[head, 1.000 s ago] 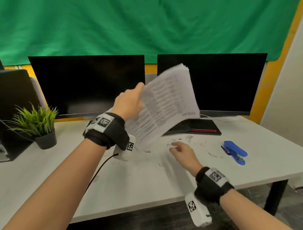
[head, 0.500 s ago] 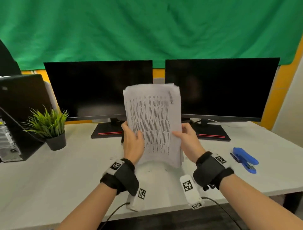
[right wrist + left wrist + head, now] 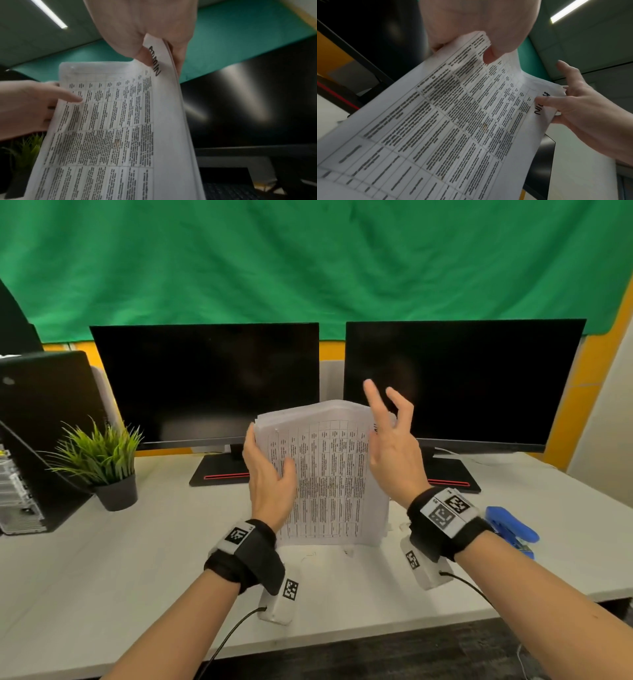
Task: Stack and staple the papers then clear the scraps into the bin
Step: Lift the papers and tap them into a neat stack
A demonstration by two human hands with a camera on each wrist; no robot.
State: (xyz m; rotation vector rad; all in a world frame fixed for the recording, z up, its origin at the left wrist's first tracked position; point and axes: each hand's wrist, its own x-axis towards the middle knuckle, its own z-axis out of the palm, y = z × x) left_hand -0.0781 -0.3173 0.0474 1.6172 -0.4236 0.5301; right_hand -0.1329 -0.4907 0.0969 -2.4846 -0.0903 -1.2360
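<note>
A stack of printed papers (image 3: 329,481) stands upright on its bottom edge on the white desk (image 3: 137,577), in front of the two monitors. My left hand (image 3: 270,463) grips its left edge, thumb on the printed front. My right hand (image 3: 387,433) pinches the top right corner, thumb in front, two fingers sticking up. In the left wrist view the papers (image 3: 453,121) fill the frame below my left hand (image 3: 488,54). The right wrist view shows my right hand (image 3: 161,58) pinching the papers (image 3: 111,128) at a handwritten word. A blue stapler (image 3: 510,529) lies right of my right wrist. Small paper scraps (image 3: 347,551) lie under the stack.
Two dark monitors (image 3: 205,381) (image 3: 462,385) stand at the back on black bases. A potted plant (image 3: 102,460) and a black computer tower (image 3: 37,440) are at the left. The desk's front edge runs just below my wrists. No bin is in view.
A second ago my left hand alone held the papers aloft and my right hand was among the scraps. Both hands then took the stack; now it sits lower and my right hand has slid up.
</note>
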